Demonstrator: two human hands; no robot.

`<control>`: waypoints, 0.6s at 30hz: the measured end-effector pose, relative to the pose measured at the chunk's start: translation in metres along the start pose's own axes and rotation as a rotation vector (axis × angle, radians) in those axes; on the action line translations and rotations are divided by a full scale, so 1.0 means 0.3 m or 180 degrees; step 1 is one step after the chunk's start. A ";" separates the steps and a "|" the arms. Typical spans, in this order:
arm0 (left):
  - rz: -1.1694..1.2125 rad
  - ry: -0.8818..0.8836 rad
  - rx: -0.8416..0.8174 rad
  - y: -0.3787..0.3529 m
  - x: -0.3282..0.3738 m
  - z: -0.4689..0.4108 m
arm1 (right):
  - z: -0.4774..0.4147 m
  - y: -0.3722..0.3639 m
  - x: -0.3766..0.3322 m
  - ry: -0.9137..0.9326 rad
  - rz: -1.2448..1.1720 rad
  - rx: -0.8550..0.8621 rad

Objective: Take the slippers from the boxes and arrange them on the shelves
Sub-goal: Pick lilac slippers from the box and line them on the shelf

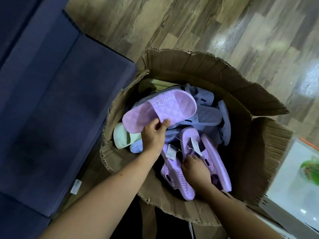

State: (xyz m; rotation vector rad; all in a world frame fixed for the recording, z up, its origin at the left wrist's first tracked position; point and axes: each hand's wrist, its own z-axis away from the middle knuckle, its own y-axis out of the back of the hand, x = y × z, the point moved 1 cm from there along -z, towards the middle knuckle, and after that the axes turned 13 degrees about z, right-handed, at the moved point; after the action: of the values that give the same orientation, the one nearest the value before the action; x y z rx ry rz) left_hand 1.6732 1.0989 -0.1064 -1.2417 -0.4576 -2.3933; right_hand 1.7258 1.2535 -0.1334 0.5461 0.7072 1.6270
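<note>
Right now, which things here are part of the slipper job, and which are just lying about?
Job: cardboard box, lifted pink slipper in left hand, tagged pink slippers in right hand, blue slippers, pale green slipper.
Lying about: blue couch, white carton.

One wide-angle view, worn on the person's head, looks steeply down and a little forward into an open cardboard box (189, 66) at the centre of the frame. It is close. Both forearms enter from the lower edge, and the left hand (152, 135) and right hand (195, 168) reach mid-frame. Wood-pattern floor (207, 23) curves across the upper right, and a dark blue surface (51, 100) fills the left.
</note>
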 end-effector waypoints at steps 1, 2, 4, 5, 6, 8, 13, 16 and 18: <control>-0.0035 -0.0087 -0.0025 -0.003 0.018 -0.001 | 0.005 0.005 0.001 -0.0090 -0.0047 0.0089; -0.0090 -0.0152 -0.0043 -0.004 0.038 -0.006 | 0.008 0.014 0.000 -0.0207 -0.0030 0.0115; -0.0206 -0.0203 -0.0055 0.006 0.079 -0.018 | 0.013 0.049 0.001 -0.0342 0.0143 0.0348; -0.0240 -0.0206 -0.0063 0.015 0.096 -0.021 | 0.009 0.057 0.006 -0.0228 0.0306 0.0587; -0.0280 -0.0217 -0.0079 0.026 0.106 -0.022 | 0.008 0.064 0.007 -0.0009 0.0597 0.0564; -0.0380 -0.0242 -0.0156 0.047 0.112 -0.017 | -0.005 0.072 0.020 0.0275 0.1189 0.0534; -0.0415 -0.0253 -0.0239 0.064 0.108 0.002 | -0.040 0.185 0.100 0.0227 0.2053 0.0572; -0.0290 -0.0168 -0.0188 0.054 0.107 0.010 | -0.047 0.231 0.182 0.0400 0.2342 0.0454; -0.0151 -0.0012 -0.0159 0.041 0.108 0.015 | -0.040 0.260 0.231 0.0345 0.2329 0.0272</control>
State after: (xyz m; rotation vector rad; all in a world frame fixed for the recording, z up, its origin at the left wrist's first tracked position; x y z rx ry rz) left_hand 1.6656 1.0838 -0.0759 -1.2707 -0.4356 -2.4563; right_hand 1.6512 1.3124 -0.0889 0.8474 0.6992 2.3242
